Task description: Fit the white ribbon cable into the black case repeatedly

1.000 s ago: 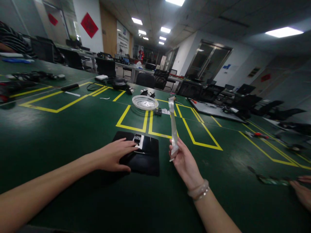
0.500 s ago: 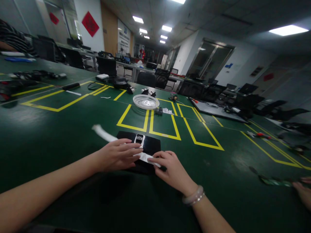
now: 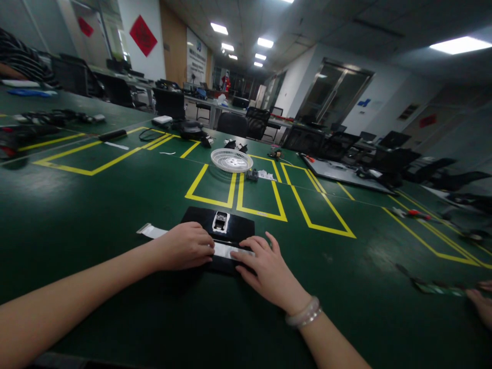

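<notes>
A white flat strip lies lengthwise over a glossy black panel on the green table. Its left part sticks out past the panel, with a brownish-grey tip. A silver-framed rectangular opening sits in the panel's far half. My left hand is closed over the strip at the panel's left side, fingers curled and their tips mostly hidden. My right hand has its fingers apart. Its index fingertip rests on the strip's right part, and its thumb is by the panel's near edge.
Beyond the panel, a white round basket stands near yellow tape outlines. A grey board lies at the far right. Another person's hand is at the right edge beside a green object. Cables lie far left.
My left fingers have curled from nearly straight and drawn back, uncovering the panel's opening. My right fingers have spread and shifted slightly left. The strip's left end has dropped lower and moved left.
</notes>
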Demonstrator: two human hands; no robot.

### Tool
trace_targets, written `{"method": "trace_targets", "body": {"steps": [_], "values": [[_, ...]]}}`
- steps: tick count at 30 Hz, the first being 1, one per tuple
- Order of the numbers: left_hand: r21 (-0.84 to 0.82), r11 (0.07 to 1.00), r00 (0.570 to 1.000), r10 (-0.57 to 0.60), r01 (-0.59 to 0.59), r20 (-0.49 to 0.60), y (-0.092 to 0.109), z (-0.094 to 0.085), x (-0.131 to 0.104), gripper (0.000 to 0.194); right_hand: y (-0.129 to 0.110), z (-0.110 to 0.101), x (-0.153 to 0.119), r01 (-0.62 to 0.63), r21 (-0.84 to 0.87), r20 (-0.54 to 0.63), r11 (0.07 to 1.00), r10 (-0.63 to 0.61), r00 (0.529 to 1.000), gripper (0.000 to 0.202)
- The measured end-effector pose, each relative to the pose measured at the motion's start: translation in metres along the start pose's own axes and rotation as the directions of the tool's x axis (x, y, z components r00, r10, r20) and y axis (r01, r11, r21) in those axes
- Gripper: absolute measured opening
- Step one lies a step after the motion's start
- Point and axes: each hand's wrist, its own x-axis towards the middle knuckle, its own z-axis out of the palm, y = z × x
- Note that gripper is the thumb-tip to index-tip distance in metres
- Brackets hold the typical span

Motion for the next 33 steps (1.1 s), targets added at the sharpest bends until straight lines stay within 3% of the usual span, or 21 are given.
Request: {"method": "trace_targets", "body": {"steps": [3,7,9,18,23,25,27,33], "values": [[-0.008,0.997,0.997,-0.071,0.071,0.005,0.000,0.003,0.001,0.027,-0.003,0.001,0.000,0.000,-0.007,0.006,1.000,0.000,1.000,0.029],[-0.022,0.978,0.978,-0.206,0.206,0.028,-0.002,0.010,-0.001,0.082,-0.005,0.000,0.000,-0.003,-0.013,0.007,1.000,0.003,1.000,0.028],[-0.044,0.971,0.971,-0.231,0.234,0.063,-0.005,0.013,-0.002,0.093,-0.005,0.000,0.000,-0.003,-0.004,0.002,1.000,0.003,1.000,0.028],[-0.067,0.967,0.968,-0.240,0.245,0.077,-0.004,0.001,0.003,0.087,0.001,-0.003,-0.001,-0.035,0.036,-0.099,0.999,0.039,0.994,0.036],[-0.017,0.930,0.930,-0.365,0.366,0.029,-0.030,-0.008,-0.010,0.084,0.003,-0.002,-0.001,-0.032,0.027,-0.132,0.999,0.036,0.991,0.036],[0.022,0.890,0.890,-0.456,0.456,0.020,-0.048,-0.015,-0.020,0.084,0.004,-0.002,-0.001,-0.034,0.027,-0.137,0.999,0.037,0.990,0.036],[0.059,0.821,0.822,-0.569,0.568,0.002,-0.069,-0.023,-0.034,0.083,0.005,-0.002,-0.001,-0.037,0.035,-0.130,0.999,0.041,0.991,0.036],[0.189,0.497,0.511,-0.859,0.847,-0.033,-0.125,-0.045,-0.096,0.090,0.005,-0.001,-0.002,-0.039,0.057,-0.086,0.998,0.044,0.995,0.032]]}}
